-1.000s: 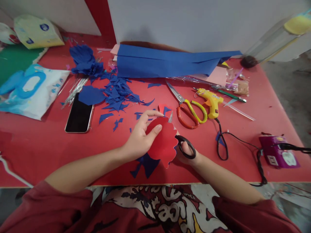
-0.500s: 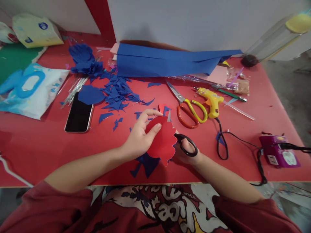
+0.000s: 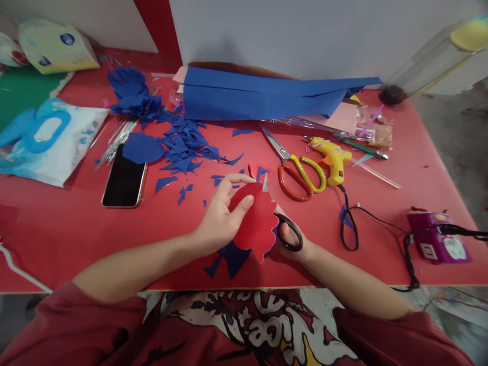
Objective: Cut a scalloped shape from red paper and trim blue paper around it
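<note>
My left hand (image 3: 220, 216) pinches a red paper cutout (image 3: 257, 223) with a scalloped edge, thumb on its face and fingers curled over its top. My right hand (image 3: 293, 243) is mostly hidden behind the paper; its fingers sit through the black handles of a pair of scissors (image 3: 287, 232), whose blade tip pokes out above the paper's top edge. Both hands hover just over the red table (image 3: 76, 229) near its front edge. A blue paper scrap (image 3: 231, 257) lies under the cutout.
Orange-and-yellow scissors (image 3: 299, 170) and a yellow glue gun (image 3: 332, 160) with a black cord lie to the right. A phone (image 3: 124, 178), blue paper scraps (image 3: 185, 147), a folded blue sheet (image 3: 263, 96), a wipes packet (image 3: 46, 140) and a purple power strip (image 3: 436, 236) surround them.
The scissor handles spread apart half a second ago and have closed again. The red cutout has shifted very slightly in my left hand.
</note>
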A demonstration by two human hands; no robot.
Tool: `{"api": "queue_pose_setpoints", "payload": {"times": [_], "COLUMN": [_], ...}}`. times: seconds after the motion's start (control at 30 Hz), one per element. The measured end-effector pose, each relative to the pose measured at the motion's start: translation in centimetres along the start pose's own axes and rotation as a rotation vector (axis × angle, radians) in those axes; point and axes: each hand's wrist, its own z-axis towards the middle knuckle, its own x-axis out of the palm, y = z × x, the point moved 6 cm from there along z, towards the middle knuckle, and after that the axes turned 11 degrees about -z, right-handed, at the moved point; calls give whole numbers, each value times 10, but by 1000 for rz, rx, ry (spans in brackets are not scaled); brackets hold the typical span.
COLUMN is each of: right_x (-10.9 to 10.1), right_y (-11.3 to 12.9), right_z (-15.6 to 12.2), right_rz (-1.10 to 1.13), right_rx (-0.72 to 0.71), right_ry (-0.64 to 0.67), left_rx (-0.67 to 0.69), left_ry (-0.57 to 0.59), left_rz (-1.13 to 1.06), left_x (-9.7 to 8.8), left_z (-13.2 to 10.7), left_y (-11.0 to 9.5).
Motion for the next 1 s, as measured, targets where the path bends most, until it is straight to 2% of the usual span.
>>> {"api": "queue_pose_setpoints", "payload": {"times": [0.1,0.33,0.63,1.0], "right_x": [0,-1,3,3], "right_y": [6,8,11,11], "right_z": [-1,-1,-3,-1], "right_rz": [-29,-110,-89,-107], "right_rx": [-64,-70,-64,-102], "right_ry": [-6,-36,-37,-43], "left_rx": [-18,-39,-77,-48], "left_ry": [2,-17,-18,-17], "left_rz": [-45,-126,-185,-215], "left_x": [0,-2,2,1], "left_z": [-1,-3,-5,-4], "left_y": [4,13,14,16]}}
